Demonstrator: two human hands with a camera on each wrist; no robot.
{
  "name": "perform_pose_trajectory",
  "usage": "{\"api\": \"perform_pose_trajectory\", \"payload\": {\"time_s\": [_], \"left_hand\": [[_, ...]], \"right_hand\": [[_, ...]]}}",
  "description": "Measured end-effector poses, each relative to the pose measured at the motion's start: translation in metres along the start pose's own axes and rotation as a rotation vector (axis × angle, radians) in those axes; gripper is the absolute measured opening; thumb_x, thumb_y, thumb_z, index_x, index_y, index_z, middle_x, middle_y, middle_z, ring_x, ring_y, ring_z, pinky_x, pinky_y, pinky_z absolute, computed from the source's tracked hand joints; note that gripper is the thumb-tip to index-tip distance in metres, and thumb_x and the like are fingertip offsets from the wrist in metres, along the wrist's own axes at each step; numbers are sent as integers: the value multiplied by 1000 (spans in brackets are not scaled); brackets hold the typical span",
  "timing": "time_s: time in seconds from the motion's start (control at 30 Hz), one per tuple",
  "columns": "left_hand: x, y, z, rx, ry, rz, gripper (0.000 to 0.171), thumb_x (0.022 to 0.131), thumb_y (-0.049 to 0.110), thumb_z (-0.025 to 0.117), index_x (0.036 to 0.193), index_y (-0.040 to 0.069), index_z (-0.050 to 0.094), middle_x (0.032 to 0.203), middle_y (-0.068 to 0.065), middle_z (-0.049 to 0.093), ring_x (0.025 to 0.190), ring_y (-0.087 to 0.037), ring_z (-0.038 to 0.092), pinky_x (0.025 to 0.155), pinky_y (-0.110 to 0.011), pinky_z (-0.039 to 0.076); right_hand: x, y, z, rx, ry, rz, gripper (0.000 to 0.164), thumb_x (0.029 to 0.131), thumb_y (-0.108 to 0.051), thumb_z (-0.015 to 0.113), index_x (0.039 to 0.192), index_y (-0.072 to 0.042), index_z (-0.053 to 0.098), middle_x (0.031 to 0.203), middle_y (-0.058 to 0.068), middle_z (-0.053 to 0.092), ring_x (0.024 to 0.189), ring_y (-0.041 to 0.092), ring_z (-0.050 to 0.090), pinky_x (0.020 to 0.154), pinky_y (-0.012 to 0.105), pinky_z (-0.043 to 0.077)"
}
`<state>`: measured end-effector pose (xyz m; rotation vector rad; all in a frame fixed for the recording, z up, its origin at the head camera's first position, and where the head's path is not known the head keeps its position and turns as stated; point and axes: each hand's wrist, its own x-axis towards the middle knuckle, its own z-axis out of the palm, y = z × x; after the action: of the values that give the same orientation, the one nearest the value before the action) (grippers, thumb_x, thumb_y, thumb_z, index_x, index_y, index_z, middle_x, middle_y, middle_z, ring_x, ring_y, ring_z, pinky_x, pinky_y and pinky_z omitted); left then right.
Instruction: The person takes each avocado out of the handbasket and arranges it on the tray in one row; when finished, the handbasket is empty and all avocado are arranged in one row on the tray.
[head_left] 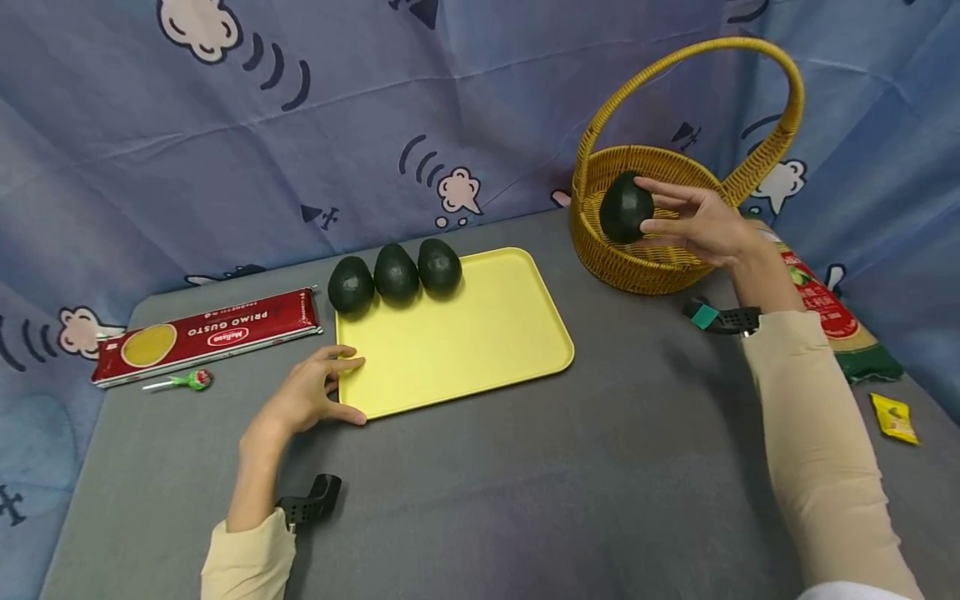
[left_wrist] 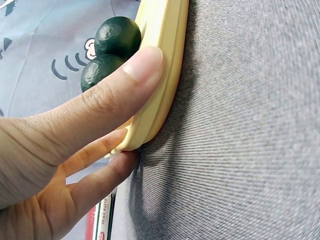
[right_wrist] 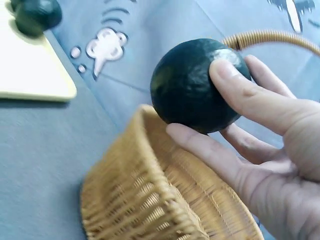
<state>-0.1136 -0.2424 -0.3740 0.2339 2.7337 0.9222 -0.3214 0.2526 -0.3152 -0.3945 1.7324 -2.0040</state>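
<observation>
A dark green avocado [head_left: 626, 208] is pinched between the thumb and fingers of my right hand [head_left: 701, 223]. It is held above the wicker basket [head_left: 637, 279], near the opening; the right wrist view shows the avocado [right_wrist: 192, 87] over the basket rim [right_wrist: 150, 145]. My left hand [head_left: 303, 392] grips the near left corner of the yellow tray [head_left: 465, 342], thumb on the front side and fingers at the left end, as the left wrist view shows of the tray [left_wrist: 162, 75]. Three more avocados [head_left: 396, 273] sit in a row at the tray's far left.
Left of the tray lies a red spaghetti pack [head_left: 217, 333], with a lollipop [head_left: 180, 381] in front of it. Behind my right forearm is a red and green bag [head_left: 828, 312], and a small yellow packet [head_left: 894, 418] lies nearby. The basket's tall handle [head_left: 787, 100] arches upward; a patterned blue curtain [head_left: 375, 125] hangs behind.
</observation>
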Motion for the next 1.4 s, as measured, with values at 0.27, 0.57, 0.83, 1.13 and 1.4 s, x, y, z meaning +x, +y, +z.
{"api": "perform_pose_trajectory", "payload": {"time_s": [0.27,0.57,0.83,1.13,1.4], "left_hand": [[-1,-1,0,4,1,2,80,67,16,88,134,-7,51,141,-25,39,108,-37,59,90,-47,51],[0,0,-2,-6,11,19,79,67,13,88,133,-9,51,141,-27,39,109,-38,58,90,-46,51],[0,-1,-2,13,24,37,79,66,15,89,132,-8,52,139,-26,41,103,-36,61,87,-46,52],[-1,3,-2,17,13,31,79,66,16,88,133,-8,52,140,-27,40,107,-38,60,88,-45,53],[-1,3,0,19,9,27,80,67,17,88,133,-8,52,140,-25,40,106,-38,59,88,-46,52]], "right_hand": [[-18,7,31,10,-11,-34,60,89,16,53,141,-14,50,139,12,42,105,20,65,79,41,56],[-20,26,54,29,-134,-26,57,91,16,51,138,-16,54,127,4,57,108,21,63,81,43,56],[-6,42,66,16,-242,-30,60,90,17,51,140,-17,52,129,3,57,110,23,62,86,46,54],[20,64,80,-112,-209,53,60,90,11,57,142,-19,50,142,17,41,113,24,60,89,53,49],[41,73,90,-122,-247,63,61,90,11,58,144,-16,47,151,22,27,118,26,56,92,54,48]]}}
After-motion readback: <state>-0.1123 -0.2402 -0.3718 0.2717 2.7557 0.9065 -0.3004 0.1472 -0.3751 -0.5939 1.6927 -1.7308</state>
